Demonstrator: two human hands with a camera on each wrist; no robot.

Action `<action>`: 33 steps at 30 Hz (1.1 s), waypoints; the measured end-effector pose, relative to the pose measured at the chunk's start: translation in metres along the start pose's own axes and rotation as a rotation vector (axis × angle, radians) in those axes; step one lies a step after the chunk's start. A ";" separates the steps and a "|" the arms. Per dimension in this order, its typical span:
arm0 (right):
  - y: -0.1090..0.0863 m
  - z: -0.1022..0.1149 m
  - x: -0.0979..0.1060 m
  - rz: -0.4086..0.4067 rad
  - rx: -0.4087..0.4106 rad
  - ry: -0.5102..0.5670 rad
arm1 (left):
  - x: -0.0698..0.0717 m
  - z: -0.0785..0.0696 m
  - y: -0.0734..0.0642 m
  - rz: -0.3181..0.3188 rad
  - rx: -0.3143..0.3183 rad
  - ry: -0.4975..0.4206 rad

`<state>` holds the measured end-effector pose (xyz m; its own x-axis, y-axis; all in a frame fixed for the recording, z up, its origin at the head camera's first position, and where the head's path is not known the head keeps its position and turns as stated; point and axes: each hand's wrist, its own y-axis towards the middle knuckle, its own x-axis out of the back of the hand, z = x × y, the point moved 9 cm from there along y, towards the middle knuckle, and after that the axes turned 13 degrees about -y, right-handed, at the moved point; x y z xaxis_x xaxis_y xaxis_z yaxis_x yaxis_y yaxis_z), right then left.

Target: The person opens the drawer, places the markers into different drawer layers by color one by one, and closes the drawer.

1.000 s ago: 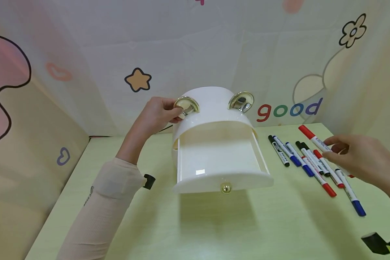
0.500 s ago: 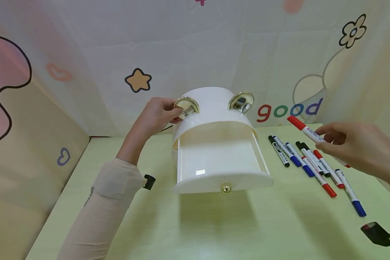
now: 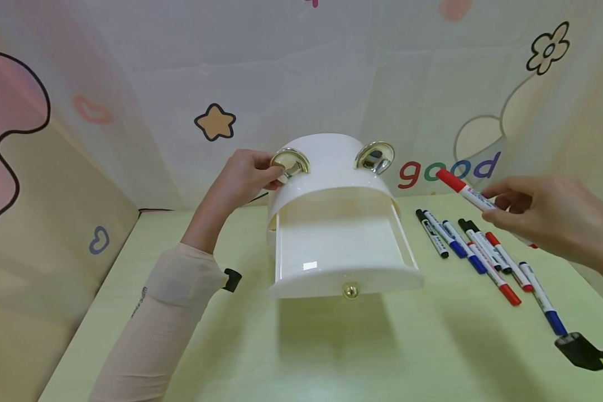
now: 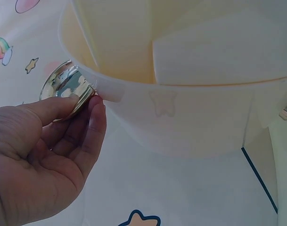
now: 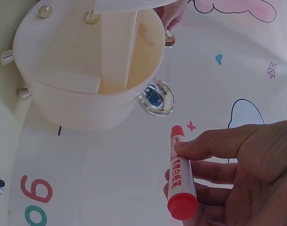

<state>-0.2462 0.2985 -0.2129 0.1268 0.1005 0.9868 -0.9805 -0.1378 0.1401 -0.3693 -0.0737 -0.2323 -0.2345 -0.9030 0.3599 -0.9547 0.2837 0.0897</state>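
Observation:
A white rounded box (image 3: 326, 151) with two gold ear-like discs stands on the table, its drawer (image 3: 339, 240) pulled out, with nothing seen inside. My left hand (image 3: 243, 176) pinches the left gold disc (image 4: 70, 87) between thumb and fingers. Above the table on the right, my right hand (image 3: 563, 215) holds a red-capped whiteboard marker (image 5: 181, 162), thumb on one side and fingers on the other. Its red cap points towards the box in the head view. The right gold disc (image 3: 374, 157) is untouched.
Several markers with black (image 3: 432, 234), blue and red caps lie side by side on the table (image 3: 221, 346), right of the box. A printed cloth backdrop (image 3: 146, 84) rises behind. A gold knob (image 3: 350, 290) sits on the drawer front.
My right hand has lifted the red marker up from above the other markers and moved it leftwards, closer to the box. The left hand and the box stay put.

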 end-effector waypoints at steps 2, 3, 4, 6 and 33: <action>0.001 0.003 0.001 0.002 0.005 0.002 | 0.000 0.000 0.000 -0.001 -0.003 0.002; 0.002 0.004 0.002 0.003 0.009 0.001 | 0.000 0.000 0.000 -0.001 -0.004 0.001; 0.002 0.006 0.002 0.002 0.011 -0.002 | 0.000 0.000 0.000 -0.001 -0.005 0.002; 0.003 0.008 0.003 0.004 0.016 -0.005 | 0.000 0.000 0.000 0.000 -0.007 0.003; 0.009 0.058 0.020 -0.030 0.096 -0.060 | 0.000 0.000 0.002 -0.009 -0.001 -0.006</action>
<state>-0.2434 0.2419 -0.1877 0.1675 0.0475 0.9847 -0.9575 -0.2300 0.1740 -0.3708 -0.0731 -0.2323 -0.2271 -0.9075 0.3534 -0.9565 0.2760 0.0942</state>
